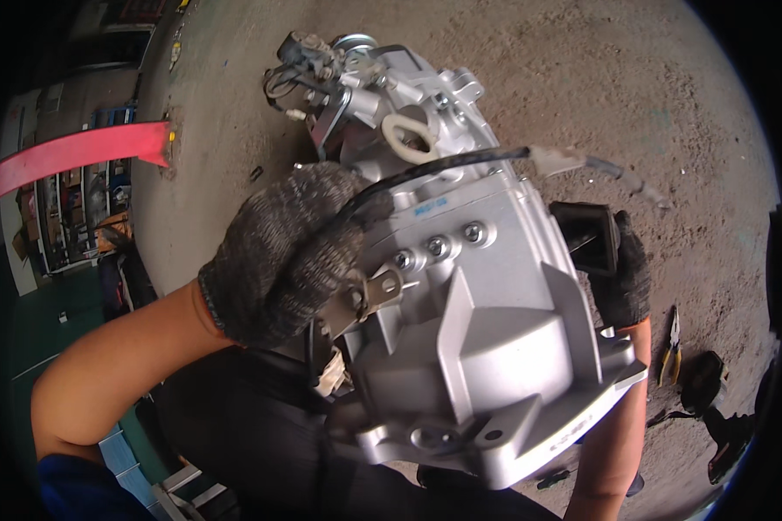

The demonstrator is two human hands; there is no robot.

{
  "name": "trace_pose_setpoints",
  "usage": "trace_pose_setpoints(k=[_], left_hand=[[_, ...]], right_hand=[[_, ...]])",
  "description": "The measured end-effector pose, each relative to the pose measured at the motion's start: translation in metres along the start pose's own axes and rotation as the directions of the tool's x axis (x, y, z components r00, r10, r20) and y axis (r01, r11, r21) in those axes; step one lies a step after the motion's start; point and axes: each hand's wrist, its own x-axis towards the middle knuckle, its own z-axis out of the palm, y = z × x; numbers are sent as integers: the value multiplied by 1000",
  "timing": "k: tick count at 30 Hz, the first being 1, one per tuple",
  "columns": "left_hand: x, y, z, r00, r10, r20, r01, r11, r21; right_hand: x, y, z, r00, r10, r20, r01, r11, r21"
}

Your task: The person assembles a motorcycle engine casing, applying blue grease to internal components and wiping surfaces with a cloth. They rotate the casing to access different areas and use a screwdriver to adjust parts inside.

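A large silver gearbox (pixel 495 347) fills the middle of the view. My left hand (pixel 291 247), in a dark knitted glove, is closed round a black cable (pixel 443 163) on the gearbox's left side. The cable arches over the casing, and its far end with pale tape (pixel 558 160) hangs free on the right. Below the left fingers is a small metal bracket (pixel 378 291). My right hand (pixel 626 278), also gloved, reaches round the right side and grips a black square-rimmed part (pixel 589 239) against the casing. Its fingertips are mostly hidden.
Pliers with yellow handles (pixel 672 347) lie on the dirty concrete floor to the right, beside dark parts (pixel 705 382). A red beam (pixel 78 158) juts in from the left, with loaded shelves behind it. A wiring connector (pixel 300 56) sits on the gearbox's far end.
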Motion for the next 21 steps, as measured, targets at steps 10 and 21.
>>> trace_pose_setpoints(k=[10,21], left_hand=[[3,20,-14,999,-36,28,33,995,92],[13,12,-12,995,-78,63,79,997,-10]], right_hand=[[18,-42,-34,883,405,238,-457,623,635],[15,-56,-31,871,459,175,-409,481,775]])
